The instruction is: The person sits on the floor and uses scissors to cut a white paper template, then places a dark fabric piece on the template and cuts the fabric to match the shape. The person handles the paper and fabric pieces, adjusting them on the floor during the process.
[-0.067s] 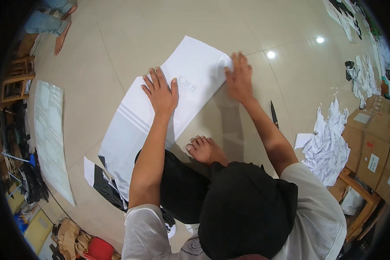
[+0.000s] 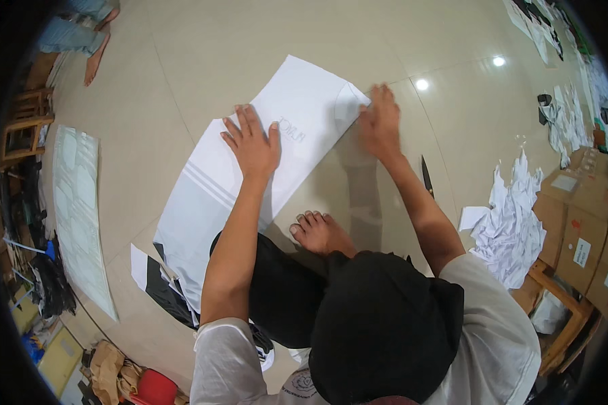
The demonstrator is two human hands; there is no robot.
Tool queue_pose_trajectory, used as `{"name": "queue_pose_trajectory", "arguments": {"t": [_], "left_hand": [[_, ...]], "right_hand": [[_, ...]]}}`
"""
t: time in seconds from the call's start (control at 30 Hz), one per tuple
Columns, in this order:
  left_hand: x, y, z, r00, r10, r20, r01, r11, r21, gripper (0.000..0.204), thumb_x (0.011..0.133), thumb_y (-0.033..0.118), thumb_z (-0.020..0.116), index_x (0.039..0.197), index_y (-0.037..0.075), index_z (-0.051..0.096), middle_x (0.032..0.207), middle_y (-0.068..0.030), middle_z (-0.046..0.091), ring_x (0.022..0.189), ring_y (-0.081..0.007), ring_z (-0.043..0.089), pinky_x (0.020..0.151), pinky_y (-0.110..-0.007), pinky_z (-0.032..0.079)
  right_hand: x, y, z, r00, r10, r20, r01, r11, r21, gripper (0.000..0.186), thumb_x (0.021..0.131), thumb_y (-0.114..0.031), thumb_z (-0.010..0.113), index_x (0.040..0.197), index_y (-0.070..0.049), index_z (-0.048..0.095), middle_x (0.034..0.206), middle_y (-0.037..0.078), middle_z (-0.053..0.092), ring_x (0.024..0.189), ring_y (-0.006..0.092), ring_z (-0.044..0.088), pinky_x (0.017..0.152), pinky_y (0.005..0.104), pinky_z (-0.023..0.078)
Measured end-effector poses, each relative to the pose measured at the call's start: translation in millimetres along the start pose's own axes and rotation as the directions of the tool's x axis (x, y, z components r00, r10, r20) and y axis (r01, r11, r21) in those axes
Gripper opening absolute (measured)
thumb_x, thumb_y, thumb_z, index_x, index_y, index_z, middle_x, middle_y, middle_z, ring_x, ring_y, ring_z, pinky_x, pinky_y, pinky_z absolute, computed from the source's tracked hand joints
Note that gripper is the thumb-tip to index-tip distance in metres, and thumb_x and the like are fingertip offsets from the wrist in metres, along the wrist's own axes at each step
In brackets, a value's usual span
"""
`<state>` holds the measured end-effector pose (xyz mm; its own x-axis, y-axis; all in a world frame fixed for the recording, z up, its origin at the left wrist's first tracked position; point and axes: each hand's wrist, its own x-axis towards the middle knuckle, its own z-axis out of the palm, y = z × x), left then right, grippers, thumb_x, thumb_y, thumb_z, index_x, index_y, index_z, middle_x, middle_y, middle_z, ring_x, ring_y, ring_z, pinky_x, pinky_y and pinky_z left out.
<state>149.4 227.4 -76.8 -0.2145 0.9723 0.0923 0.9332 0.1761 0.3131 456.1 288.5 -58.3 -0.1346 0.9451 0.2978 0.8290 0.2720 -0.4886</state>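
Spread on the tiled floor in front of me is a long white sheet (image 2: pixel 311 94) with grey stripes, a grey band and faint reversed lettering; whether it is cloth or paper I cannot tell. My left hand (image 2: pixel 252 143) lies flat on its middle, fingers spread. At the sheet's far right corner is my right hand (image 2: pixel 382 125), fingers stretched out and slightly blurred, thumb by the corner. A dark pointed blade (image 2: pixel 426 177) lies beside my right forearm, which hides its lower end. Black and white pieces (image 2: pixel 165 293) lie at the sheet's near left end.
My bare foot (image 2: pixel 321 233) rests beside the sheet. A pale patterned panel (image 2: pixel 81 216) lies at left. White scraps (image 2: pixel 510 229) are heaped at right by cardboard boxes (image 2: pixel 574 229). Another person's feet (image 2: pixel 98 61) stand at the far left.
My right hand has shifted slightly to the right, off the sheet's corner, and more of that corner shows. My left hand stays in nearly the same place.
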Motion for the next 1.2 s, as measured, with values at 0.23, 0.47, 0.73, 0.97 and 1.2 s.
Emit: {"name": "queue_pose_trajectory", "arguments": {"t": [0.23,0.47,0.73,0.97,1.2], "left_hand": [[-28.3,79.2,8.3,0.976,0.186,0.114,-0.175,0.980,-0.097,0.077,0.112,0.047,0.049,0.173,0.005,0.025,0.181,-0.0210,0.019,0.164,-0.0536,0.012,0.130,-0.072,0.009],[-34.0,88.4,16.8,0.974,0.198,0.108,-0.198,0.980,-0.006,0.076,0.113,0.050,0.044,0.173,0.006,0.026,0.180,-0.0203,0.021,0.165,-0.0508,0.012,0.130,-0.071,0.009],[-35.0,93.9,17.0,0.976,0.187,0.113,-0.192,0.981,0.037,0.078,0.113,0.053,0.043,0.173,0.008,0.026,0.180,-0.0192,0.022,0.165,-0.0499,0.013,0.131,-0.069,0.010],[-35.6,92.0,15.4,0.978,0.183,0.100,-0.186,0.982,0.021,0.078,0.113,0.053,0.043,0.173,0.007,0.026,0.180,-0.0197,0.023,0.165,-0.0499,0.013,0.131,-0.069,0.009],[-32.5,96.3,12.9,0.977,0.176,0.123,-0.180,0.983,0.025,0.078,0.113,0.054,0.043,0.173,0.007,0.027,0.180,-0.0184,0.021,0.166,-0.0489,0.011,0.131,-0.069,0.009]], "right_hand": [[-116.7,40.0,-113.8,0.975,0.221,-0.001,-0.220,0.970,-0.102,0.027,0.095,-0.009,0.067,0.121,0.001,0.064,0.116,0.023,0.062,0.111,0.0446,0.059,0.100,0.0533,0.048],[-247.9,47.3,-173.4,0.843,0.510,0.172,-0.482,0.857,-0.180,0.031,0.093,-0.007,0.071,0.120,0.002,0.058,0.117,0.023,0.059,0.110,0.0444,0.060,0.095,0.0507,0.051],[-270.4,54.3,-182.6,0.821,0.550,0.150,-0.517,0.830,-0.210,0.042,0.092,-0.009,0.075,0.129,0.002,0.058,0.122,0.024,0.062,0.116,0.0443,0.064,0.097,0.0501,0.054],[-241.8,63.6,-194.4,0.790,0.516,0.331,-0.462,0.856,-0.231,0.038,0.089,-0.013,0.078,0.121,0.003,0.066,0.103,0.022,0.073,0.094,0.0399,0.074,0.086,0.0476,0.059],[-247.0,65.6,-174.0,0.450,0.555,0.700,-0.888,0.364,0.282,0.028,0.091,-0.006,0.075,0.117,0.004,0.071,0.104,0.005,0.076,0.093,0.0146,0.069,0.085,0.0334,0.057]]}}
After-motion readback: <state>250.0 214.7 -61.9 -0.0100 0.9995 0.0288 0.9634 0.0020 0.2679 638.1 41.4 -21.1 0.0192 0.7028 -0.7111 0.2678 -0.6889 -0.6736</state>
